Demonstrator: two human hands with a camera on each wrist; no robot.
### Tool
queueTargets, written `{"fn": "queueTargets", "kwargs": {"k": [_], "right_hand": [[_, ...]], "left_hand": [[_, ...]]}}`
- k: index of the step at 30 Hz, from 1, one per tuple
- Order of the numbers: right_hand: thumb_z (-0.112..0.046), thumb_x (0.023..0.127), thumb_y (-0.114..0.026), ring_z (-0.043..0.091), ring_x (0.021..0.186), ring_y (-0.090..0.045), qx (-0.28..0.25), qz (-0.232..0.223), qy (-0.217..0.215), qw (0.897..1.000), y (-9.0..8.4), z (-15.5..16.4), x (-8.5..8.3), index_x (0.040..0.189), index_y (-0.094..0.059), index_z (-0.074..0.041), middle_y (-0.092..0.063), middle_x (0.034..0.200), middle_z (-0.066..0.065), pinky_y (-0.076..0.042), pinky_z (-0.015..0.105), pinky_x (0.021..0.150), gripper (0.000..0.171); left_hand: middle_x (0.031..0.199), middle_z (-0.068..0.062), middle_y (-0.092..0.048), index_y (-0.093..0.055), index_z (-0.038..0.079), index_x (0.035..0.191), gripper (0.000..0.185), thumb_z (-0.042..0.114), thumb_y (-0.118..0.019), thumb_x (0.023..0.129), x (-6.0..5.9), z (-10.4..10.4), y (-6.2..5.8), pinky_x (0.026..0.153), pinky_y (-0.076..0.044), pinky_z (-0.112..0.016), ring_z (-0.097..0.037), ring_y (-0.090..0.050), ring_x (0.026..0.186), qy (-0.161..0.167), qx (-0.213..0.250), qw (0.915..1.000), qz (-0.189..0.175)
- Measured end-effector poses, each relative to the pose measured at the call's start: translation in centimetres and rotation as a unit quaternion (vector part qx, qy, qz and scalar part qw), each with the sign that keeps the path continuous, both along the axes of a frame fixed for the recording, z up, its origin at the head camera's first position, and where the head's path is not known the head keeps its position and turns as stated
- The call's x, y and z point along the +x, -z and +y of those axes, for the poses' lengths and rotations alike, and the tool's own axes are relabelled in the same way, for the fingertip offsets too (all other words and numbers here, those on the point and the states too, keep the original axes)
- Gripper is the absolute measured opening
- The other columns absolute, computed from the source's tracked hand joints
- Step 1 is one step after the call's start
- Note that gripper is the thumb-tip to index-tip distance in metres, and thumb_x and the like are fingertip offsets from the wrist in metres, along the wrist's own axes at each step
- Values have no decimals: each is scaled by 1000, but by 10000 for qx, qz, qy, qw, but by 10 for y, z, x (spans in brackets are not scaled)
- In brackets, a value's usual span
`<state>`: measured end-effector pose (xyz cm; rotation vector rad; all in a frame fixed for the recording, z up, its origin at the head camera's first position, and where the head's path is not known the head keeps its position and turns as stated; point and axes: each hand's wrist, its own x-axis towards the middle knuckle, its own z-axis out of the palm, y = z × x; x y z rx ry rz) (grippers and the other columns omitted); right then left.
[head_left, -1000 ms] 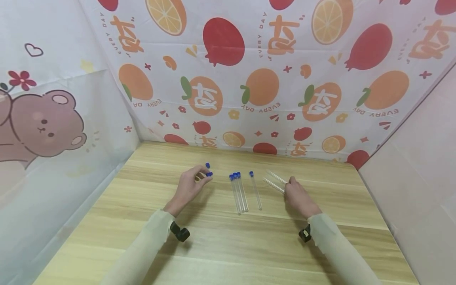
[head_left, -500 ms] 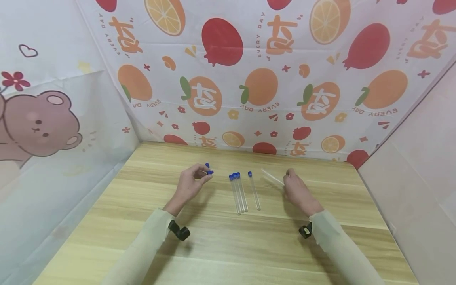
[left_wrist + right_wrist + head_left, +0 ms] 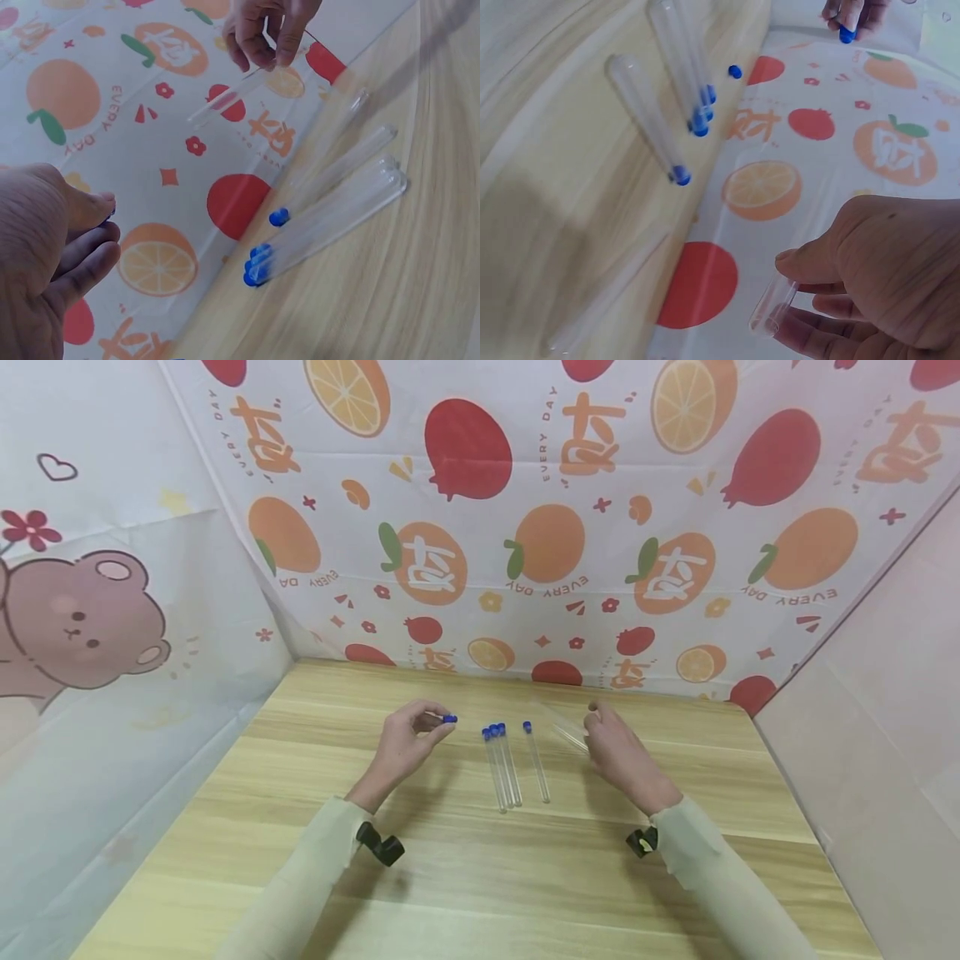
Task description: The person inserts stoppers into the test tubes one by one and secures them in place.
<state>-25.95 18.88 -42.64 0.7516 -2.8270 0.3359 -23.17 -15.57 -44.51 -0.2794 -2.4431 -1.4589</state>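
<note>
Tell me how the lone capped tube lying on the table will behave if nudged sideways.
The capped tube is a smooth round cylinder lying flat on the wooden table, so it would probably roll. It looks clear, thin and empty: likely light, stiff, perhaps fragile.

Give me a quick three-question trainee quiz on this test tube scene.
1. True or false: the right hand holds a clear tube with no cap.
2. What does the left hand pinch? A) a blue cap B) a spoon C) a coin
3. How many capped tubes lie on the table between the hands?

Key: 1 true. 2 A. 3 four, three of them close together and one apart to their right.
</note>
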Motion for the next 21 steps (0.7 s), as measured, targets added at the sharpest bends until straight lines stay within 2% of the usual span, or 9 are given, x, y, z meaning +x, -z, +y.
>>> {"fn": "queueTargets", "kwargs": {"k": [3, 9, 16, 21], "right_hand": [[1, 92, -68, 33, 104, -64, 14, 116, -99, 9999, -7, -5, 4, 96, -64, 6, -53, 135, 26, -61, 40, 86, 8], [2, 92, -68, 31, 97, -65, 34, 302, -294, 9991, -17, -14, 10, 97, -64, 7, -54, 134, 27, -60, 37, 78, 9], [1, 95, -64, 18, 78, -56, 52, 75, -304, 9995, -31, -23, 17, 104, -65, 7, -51, 138, 23, -52, 22, 62, 11], [1, 94, -65, 17, 75, -54, -23, 139, -440, 9989, -36, -28, 21, 105, -66, 5, -52, 139, 22, -47, 18, 56, 11]], "left_hand": [[105, -9, -73, -72, 11, 106, 15, 17, -75, 92, 2, 2, -3, 83, -63, -31, -24, -75, 91, 97, 83, 9999, 55], [106, -10, -72, -72, 10, 107, 14, 16, -73, 94, 6, 4, -9, 83, -61, -23, -19, -74, 90, 218, 201, 9995, 88], [105, -5, -73, -71, 14, 105, 12, 18, -73, 95, 8, 6, -18, 79, -59, -20, -11, -73, 87, 305, 360, 9989, 20], [105, -9, -73, -72, 12, 107, 14, 19, -72, 95, 9, 8, -23, 76, -57, -20, -21, -74, 87, 405, 520, 9978, -38]]}}
